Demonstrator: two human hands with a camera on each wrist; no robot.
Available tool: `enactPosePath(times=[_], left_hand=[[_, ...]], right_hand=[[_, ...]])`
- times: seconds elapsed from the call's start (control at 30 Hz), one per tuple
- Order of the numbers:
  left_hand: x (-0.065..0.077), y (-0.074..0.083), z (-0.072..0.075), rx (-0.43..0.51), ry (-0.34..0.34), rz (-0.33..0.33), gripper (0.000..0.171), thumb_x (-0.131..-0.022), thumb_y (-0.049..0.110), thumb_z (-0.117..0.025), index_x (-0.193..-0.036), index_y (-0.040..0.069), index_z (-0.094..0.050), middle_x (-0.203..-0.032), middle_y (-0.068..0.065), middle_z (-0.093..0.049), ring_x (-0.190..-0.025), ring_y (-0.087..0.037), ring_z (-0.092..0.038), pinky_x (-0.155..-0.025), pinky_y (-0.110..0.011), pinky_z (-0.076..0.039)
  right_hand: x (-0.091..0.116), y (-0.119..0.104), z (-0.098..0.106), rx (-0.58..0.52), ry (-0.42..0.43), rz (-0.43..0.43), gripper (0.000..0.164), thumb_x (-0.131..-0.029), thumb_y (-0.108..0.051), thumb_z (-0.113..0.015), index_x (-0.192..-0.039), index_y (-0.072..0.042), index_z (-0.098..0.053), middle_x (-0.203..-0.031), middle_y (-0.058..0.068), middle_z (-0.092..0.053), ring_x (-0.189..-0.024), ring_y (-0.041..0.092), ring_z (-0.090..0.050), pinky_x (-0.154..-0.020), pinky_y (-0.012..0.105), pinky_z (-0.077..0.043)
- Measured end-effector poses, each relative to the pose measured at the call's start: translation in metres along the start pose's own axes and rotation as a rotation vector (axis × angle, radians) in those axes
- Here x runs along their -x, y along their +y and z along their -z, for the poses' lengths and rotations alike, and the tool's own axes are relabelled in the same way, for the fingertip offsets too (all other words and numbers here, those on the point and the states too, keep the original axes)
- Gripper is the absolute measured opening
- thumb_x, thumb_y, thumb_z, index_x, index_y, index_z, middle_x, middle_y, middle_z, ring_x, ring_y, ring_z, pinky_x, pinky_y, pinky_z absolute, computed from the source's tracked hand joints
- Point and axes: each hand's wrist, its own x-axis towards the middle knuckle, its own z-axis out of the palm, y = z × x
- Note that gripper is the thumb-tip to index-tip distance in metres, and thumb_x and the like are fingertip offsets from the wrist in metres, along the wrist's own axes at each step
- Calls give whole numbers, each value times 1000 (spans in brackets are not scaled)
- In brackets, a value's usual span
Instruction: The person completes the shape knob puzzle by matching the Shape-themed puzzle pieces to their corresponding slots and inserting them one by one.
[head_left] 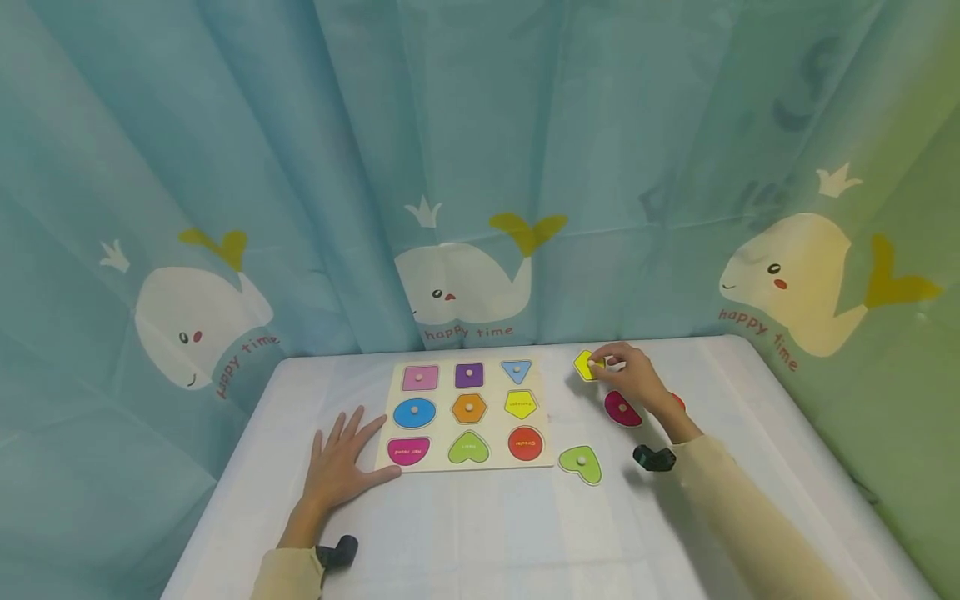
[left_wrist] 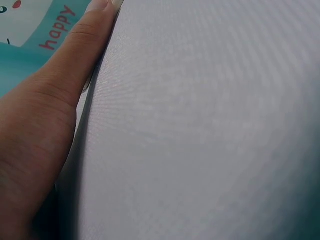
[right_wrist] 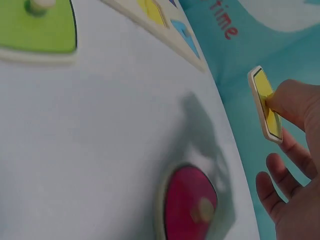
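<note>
My right hand (head_left: 633,377) pinches a yellow pentagon piece (head_left: 584,365) by its knob, to the right of the puzzle board (head_left: 472,472). In the right wrist view the yellow piece (right_wrist: 267,107) is held off the table, tilted on edge. Spread flat on the table, my left hand (head_left: 339,462) has its thumb and a fingertip at the board's left edge. Only the left thumb (left_wrist: 65,75) and its base show in the left wrist view. On the board, the pentagon recess (head_left: 521,405), half-round recess (head_left: 408,451), heart recess (head_left: 468,447) and circle recess (head_left: 525,443) show printed words.
Right of the board lie a green heart piece (head_left: 581,463) and a magenta half-round piece (head_left: 622,408). A red piece (head_left: 677,401) is partly hidden behind the right wrist. Several knobbed pieces, such as the blue oval (head_left: 414,412), sit in the board. A whale-print curtain (head_left: 465,167) hangs behind.
</note>
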Motion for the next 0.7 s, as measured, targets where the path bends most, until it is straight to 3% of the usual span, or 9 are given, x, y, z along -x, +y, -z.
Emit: enactPosePath(times=[0.37, 0.53, 0.7], left_hand=[[0, -1, 3, -7, -26, 18, 97, -75, 69, -76, -155, 21, -48, -166, -20, -28, -153, -50, -15, -115, -78, -4], [-1, 0, 3, 2, -24, 18, 97, -75, 67, -77, -155, 21, -48, -166, -20, -27, -153, -50, -15, -115, -78, -3], [-1, 1, 3, 5, -23, 14, 96, -75, 67, -77, -154, 21, -48, -166, -20, -28, -153, -50, -15, -115, -78, -3]], right_hand=[[1, -19, -30, -70, -51, 65, 18, -95, -20, -74, -111, -11, -75, -132, 16, -62, -116, 40, -59, -95, 57, -54], [0, -25, -44, -110, -61, 97, 14, -94, -18, -75, -107, -12, -76, -126, 12, -64, -110, 34, -58, -94, 50, -53], [-2, -31, -58, -106, -66, 134, 11, -92, -13, -76, -103, -11, -77, -123, 12, -66, -107, 34, -60, -95, 51, -53]])
